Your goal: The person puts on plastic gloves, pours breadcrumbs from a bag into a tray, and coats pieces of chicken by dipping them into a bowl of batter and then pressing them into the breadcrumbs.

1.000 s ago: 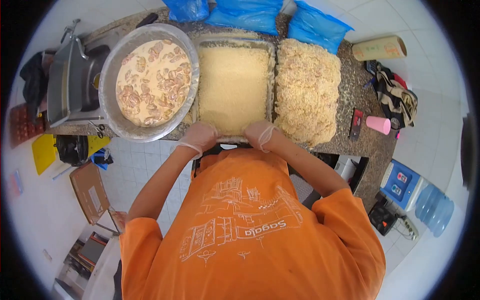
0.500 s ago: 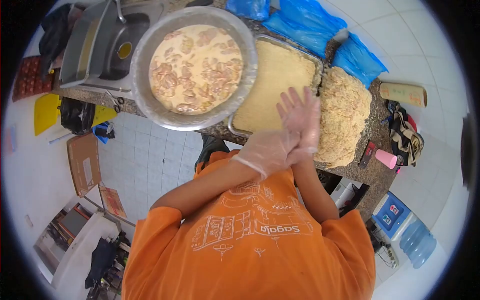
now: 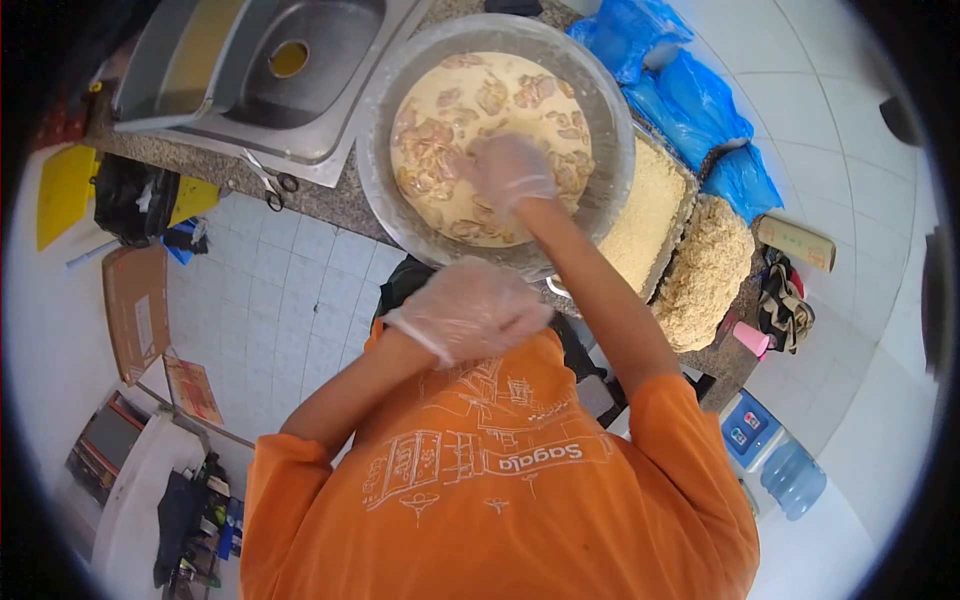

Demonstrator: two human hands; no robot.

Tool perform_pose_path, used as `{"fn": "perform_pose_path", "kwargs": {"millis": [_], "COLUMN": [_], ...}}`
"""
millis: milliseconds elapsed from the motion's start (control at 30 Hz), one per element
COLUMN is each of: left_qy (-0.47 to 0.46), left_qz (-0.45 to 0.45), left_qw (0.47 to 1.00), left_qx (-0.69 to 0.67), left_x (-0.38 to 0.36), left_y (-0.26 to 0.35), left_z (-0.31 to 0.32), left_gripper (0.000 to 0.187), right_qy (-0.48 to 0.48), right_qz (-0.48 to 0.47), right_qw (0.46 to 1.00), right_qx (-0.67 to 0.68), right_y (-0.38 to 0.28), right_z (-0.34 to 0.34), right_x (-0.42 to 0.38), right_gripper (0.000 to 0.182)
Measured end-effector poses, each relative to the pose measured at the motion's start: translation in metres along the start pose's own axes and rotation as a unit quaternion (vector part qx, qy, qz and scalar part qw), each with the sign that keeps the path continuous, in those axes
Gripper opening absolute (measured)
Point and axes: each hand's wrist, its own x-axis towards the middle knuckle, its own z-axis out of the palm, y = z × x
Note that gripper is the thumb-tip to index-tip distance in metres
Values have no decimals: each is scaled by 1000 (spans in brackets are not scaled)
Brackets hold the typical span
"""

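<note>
A large metal bowl [image 3: 375, 165] holds pale batter with raw meat pieces [image 3: 430, 160] in it. My right hand [image 3: 510, 175], in a clear plastic glove, reaches into the bowl among the meat. Batter hides its fingertips, so I cannot see whether they grip a piece. Between the bowl and my shirt is my left hand [image 3: 475, 310], gloved too, back upward. Its fingers stretch loosely to the right and nothing shows in them. Right of the bowl lies a tray of fine crumbs [image 3: 640, 215], partly covered by the bowl and my right forearm.
A heap of coarse breading [image 3: 705, 275] lies beyond the tray. Blue plastic bags [image 3: 690, 95] line the back. On the left are a steel sink [image 3: 310, 75] and scissors [image 3: 268, 182] by the counter edge. A pink cup [image 3: 750, 338] stands far right.
My hands, earlier together over the tray's front, have separated. The right one has moved left into the bowl; the left has drawn back toward my body. The view has turned leftward.
</note>
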Motion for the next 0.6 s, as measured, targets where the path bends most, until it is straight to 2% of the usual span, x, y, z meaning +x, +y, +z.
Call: {"fn": "perform_pose_path", "kwargs": {"millis": [33, 67, 100, 167, 233, 367, 433, 567, 600], "left_qy": [28, 57, 61, 70, 105, 184, 201, 207, 207], "left_qz": [-21, -40, -40, -98, -101, -136, -140, -154, -151], "left_qw": [999, 998, 997, 993, 989, 970, 965, 963, 963], "left_qx": [-3, -5, -7, -6, -25, -80, -95, -79, -79], "left_x": [-15, -28, -39, -61, -78, -87, -84, -71, -68], "left_y": [-9, -18, -27, -41, -53, -60, -56, -52, -52], "left_z": [-7, -13, -18, -19, -17, -16, -17, -15, -13], "left_gripper": [30, 30, 30, 28, 29, 32, 32, 31, 31], "right_qy": [-67, -70, -48, -33, 60, 74, 135, 172, 196], "right_qz": [16, 14, 34, 56, 58, 64, 96, 129, 151], "right_qw": [997, 996, 998, 998, 993, 985, 952, 944, 919], "right_qx": [-45, -50, -18, 9, 87, 145, 258, 250, 306], "right_y": [-8, -14, -19, -27, -28, -15, -8, 25, 32], "right_z": [18, 30, 40, 42, 23, -19, -29, -54, -66], "right_x": [17, 24, 31, 30, 16, -17, -33, -51, -62], "right_gripper": [43, 43, 43, 43, 44, 41, 35, 24, 20]}}
